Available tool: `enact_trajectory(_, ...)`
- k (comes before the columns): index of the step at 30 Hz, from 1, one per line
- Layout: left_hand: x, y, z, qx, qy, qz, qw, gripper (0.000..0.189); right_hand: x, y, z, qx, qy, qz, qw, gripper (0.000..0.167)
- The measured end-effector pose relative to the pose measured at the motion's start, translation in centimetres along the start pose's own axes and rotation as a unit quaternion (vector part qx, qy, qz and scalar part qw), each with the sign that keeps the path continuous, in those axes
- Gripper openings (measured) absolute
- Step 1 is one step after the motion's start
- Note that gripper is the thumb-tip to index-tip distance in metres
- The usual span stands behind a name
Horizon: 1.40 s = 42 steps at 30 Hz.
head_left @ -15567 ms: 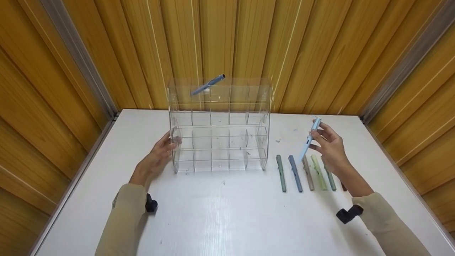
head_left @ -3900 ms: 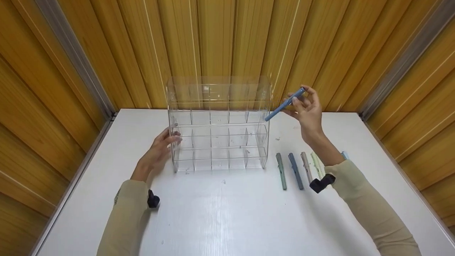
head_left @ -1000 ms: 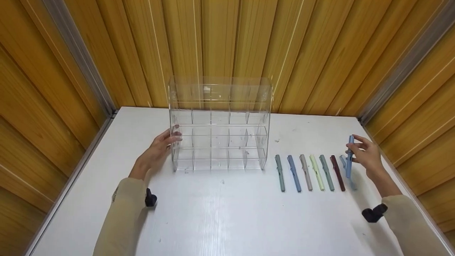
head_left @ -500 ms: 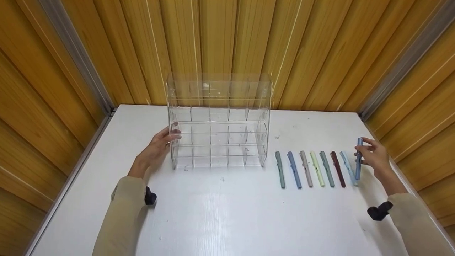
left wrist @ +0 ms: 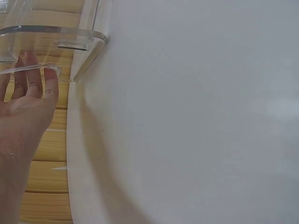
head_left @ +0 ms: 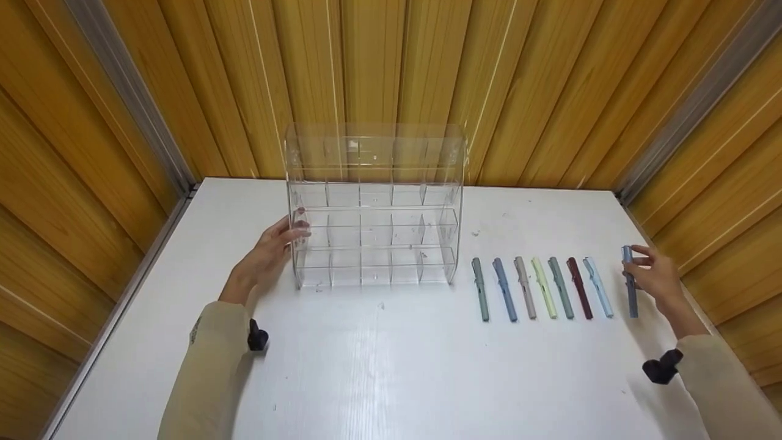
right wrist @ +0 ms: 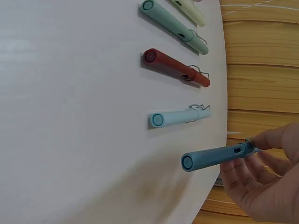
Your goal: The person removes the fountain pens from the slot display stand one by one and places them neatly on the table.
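Note:
My right hand [head_left: 657,275] pinches a blue pen [head_left: 631,293] by its clip end at the right of the row. In the right wrist view that pen [right wrist: 212,157] hangs just over the table, thumb on one side and fingers on the other. A light blue pen [head_left: 599,287] lies beside it on the table, then a dark red pen [head_left: 580,288]. At the rack's left side, my left hand [head_left: 266,253] holds the edge of the clear acrylic rack [head_left: 376,247], its fingertips partly seen through the plastic. The rack stands upright with tiers of small compartments.
Further left in the row lie a green pen [head_left: 562,288], a yellow-green pen [head_left: 545,288], a grey-brown pen [head_left: 525,288], a blue pen [head_left: 506,289] and another green pen [head_left: 481,289]. The white table [head_left: 366,366] meets wood-patterned walls [head_left: 372,67] behind and at both sides.
Since the earliest frame, the pen atop the rack has been taken off, and the light blue pen laid down. Lately my right hand carried the blue pen rightward past the light blue one.

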<state>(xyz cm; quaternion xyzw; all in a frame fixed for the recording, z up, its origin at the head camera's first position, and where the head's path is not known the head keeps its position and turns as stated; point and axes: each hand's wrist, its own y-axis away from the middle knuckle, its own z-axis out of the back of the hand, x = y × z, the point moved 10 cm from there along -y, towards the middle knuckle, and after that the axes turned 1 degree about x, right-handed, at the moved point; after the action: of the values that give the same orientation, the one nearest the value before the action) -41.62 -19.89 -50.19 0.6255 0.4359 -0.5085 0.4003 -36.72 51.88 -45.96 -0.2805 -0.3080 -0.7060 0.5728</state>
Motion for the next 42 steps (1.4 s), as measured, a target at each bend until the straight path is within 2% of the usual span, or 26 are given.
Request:
enact_trajectory(8, 0.1, -0.1, 0.2, -0.005, -0.015, 0.008, 0.9998, 0.067, -1.4, 0.0, -0.3, -0.015, 0.041, 0.004, 0.9990, 0.053)
enact_trajectory(16, 0.0, 0.0, 0.2, 0.002, -0.028, -0.004, 0.9996, 0.066, -1.9, -0.1, -0.6, -0.031, 0.076, 0.027, 0.9963, 0.050)
enact_trajectory(22, -0.2, -0.2, 0.3, -0.003, -0.044, -0.006, 0.9990, 0.064, -1.9, -0.4, -0.5, -0.076, 0.121, 0.044, 0.9887, 0.044)
enact_trajectory(25, -0.2, -0.2, 0.3, -0.005, -0.045, -0.007, 0.9989, 0.063, -2.3, -0.4, -0.6, -0.091, 0.131, 0.036, 0.9866, 0.042)
enact_trajectory(32, 0.1, 0.2, 0.3, 0.000, -0.035, -0.009, 0.9994, 0.065, -2.6, -0.8, -1.3, -0.083, 0.141, 0.028, 0.9862, 0.043)
enact_trajectory(42, 0.2, 0.1, 0.4, 0.002, -0.050, -0.003, 0.9987, 0.065, -2.7, -1.3, -1.9, -0.076, 0.184, 0.014, 0.9800, 0.040)
